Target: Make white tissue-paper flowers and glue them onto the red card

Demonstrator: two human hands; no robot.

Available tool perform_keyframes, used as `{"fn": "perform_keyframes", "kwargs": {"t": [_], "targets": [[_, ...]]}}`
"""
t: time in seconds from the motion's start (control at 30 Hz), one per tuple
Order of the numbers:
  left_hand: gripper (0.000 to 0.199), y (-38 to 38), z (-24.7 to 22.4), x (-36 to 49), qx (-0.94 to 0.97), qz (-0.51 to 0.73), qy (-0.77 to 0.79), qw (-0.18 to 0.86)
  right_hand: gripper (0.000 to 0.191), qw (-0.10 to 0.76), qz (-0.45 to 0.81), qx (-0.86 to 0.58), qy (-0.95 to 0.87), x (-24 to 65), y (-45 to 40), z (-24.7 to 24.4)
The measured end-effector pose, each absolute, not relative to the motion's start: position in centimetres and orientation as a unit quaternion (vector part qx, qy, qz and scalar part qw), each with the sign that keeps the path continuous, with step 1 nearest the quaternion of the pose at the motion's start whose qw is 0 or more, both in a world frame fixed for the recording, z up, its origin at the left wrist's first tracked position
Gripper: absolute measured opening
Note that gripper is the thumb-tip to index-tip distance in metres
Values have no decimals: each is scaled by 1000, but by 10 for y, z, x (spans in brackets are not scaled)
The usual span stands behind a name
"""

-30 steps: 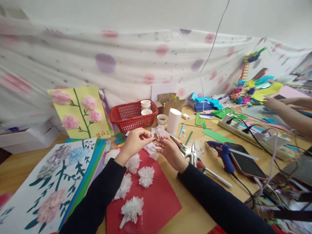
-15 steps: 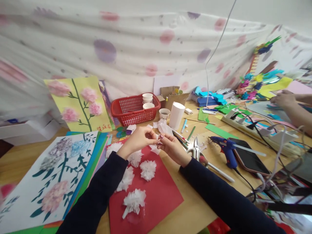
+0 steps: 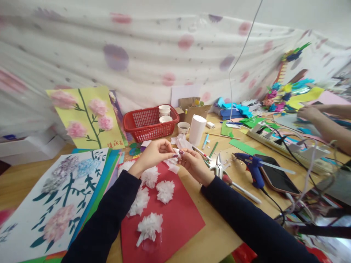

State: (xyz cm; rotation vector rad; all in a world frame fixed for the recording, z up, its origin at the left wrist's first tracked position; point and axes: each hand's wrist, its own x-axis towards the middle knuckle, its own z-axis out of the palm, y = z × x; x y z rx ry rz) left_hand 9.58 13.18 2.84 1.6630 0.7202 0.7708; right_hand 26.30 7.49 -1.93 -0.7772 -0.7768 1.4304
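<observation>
My left hand (image 3: 157,155) and my right hand (image 3: 193,162) meet fingertip to fingertip above the top edge of a red sheet (image 3: 181,215). Between them they pinch a small piece of white tissue paper (image 3: 178,151). Several crumpled white paper flowers lie on the sheet, among them one near the middle (image 3: 165,191) and one lower down (image 3: 150,228). A loose piece of white tissue (image 3: 172,166) shows just below my fingers.
Behind my hands stand a red basket (image 3: 150,124) with paper cups and a white roll (image 3: 197,129). Pliers (image 3: 218,168), a blue glue gun (image 3: 253,170) and a phone (image 3: 276,175) lie right. A drawing (image 3: 65,193) lies left. Another person's hands (image 3: 315,113) are far right.
The white tissue between my fingertips shows more now, and my fingers have shifted slightly around it. The whole view has moved a little. The flowers on the red sheet stay in place.
</observation>
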Motion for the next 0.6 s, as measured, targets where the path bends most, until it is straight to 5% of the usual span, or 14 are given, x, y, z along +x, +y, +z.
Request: {"fn": "perform_keyframes", "kwargs": {"t": [0.6], "targets": [[13,122,34,101,731,354,334,478,23,641,488,-394,-443,263,71,-16]]}}
